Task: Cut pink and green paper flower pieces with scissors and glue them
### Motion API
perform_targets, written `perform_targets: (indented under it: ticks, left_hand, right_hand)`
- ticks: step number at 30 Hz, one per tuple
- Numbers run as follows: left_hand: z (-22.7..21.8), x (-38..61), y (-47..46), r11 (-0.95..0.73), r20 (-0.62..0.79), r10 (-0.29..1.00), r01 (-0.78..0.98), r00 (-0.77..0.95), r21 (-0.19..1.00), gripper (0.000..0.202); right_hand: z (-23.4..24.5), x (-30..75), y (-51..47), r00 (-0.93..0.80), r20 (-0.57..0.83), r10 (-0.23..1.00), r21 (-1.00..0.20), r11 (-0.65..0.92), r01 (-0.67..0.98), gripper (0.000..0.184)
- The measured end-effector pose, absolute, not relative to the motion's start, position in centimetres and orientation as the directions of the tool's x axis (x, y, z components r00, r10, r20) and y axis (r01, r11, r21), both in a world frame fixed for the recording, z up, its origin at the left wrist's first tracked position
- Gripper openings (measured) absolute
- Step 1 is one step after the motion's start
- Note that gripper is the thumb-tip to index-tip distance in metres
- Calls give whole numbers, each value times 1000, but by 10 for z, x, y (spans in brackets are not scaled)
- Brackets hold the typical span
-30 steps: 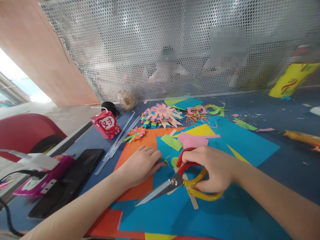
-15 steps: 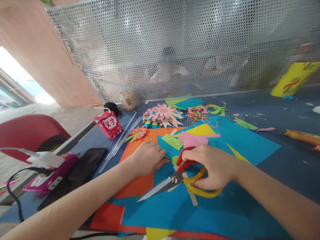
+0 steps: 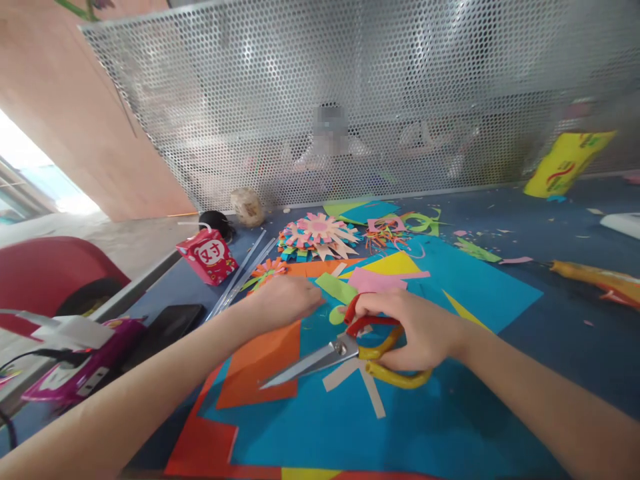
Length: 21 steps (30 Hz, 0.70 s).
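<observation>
My right hand [image 3: 417,327] grips a pair of scissors [image 3: 320,358] by the red and yellow handles. Their blades lie nearly together and point left over an orange sheet [image 3: 260,367] and a large blue sheet [image 3: 320,437]. To the left of the scissors, my left hand [image 3: 290,301] is closed, its fingers curled under; whatever may be in them is hidden. Between the hands lies a small green paper disc [image 3: 337,315]. Pale paper strips [image 3: 374,393] fan out beneath the scissors. Just beyond are a green paper piece [image 3: 336,288] and a pink one [image 3: 377,280].
Layered paper flowers [image 3: 320,233] sit behind the sheets, with an orange flower [image 3: 269,269] nearer. On the left are clear sticks [image 3: 240,277], a red drink carton [image 3: 207,257], a phone [image 3: 175,325] and a purple power strip [image 3: 75,380]. A perforated metal screen [image 3: 300,80] borders the back.
My left hand has drawn slightly away from me, with its fingers tucked further in. The scissors have shifted a little farther off, showing more of the pale strips. The view has shifted slightly.
</observation>
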<state>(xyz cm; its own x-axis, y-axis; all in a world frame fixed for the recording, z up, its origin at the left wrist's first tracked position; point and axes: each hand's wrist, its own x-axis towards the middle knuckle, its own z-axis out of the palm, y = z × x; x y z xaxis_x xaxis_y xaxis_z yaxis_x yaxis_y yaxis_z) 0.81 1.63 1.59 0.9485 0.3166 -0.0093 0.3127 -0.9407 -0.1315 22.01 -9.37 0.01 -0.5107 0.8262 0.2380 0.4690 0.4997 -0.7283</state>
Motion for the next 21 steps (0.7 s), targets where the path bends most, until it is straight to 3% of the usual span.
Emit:
perform_targets:
  ticks: [4, 7, 10, 15, 17, 21]
  left_hand:
    - [49, 31, 31, -842, 36, 457, 445, 889, -305, 34]
    - [58, 64, 44, -830, 70, 454, 451, 888, -330, 31]
    - [55, 103, 66, -844, 76, 429, 429, 900, -320, 25]
    - [42, 162, 109, -840, 197, 441, 480, 876, -255, 21]
    - [37, 179, 119, -841, 251, 448, 500, 858, -208, 34]
    - [28, 195, 125, -860, 277, 474, 507, 836, -59, 34]
  right_hand:
    - [-1, 227, -89, -385, 342, 858, -856, 453, 249, 30]
    - [-3, 235, -85, -227, 411, 883, -905, 425, 18, 28]
    - [-3, 245, -81, -26, 518, 855, -850, 510, -132, 31]
    - [3, 264, -75, 217, 514, 830, -827, 547, -130, 34]
    - [4, 269, -72, 245, 504, 828, -833, 541, -118, 35]
    - [-1, 269, -67, 242, 456, 857, -864, 491, -111, 38]
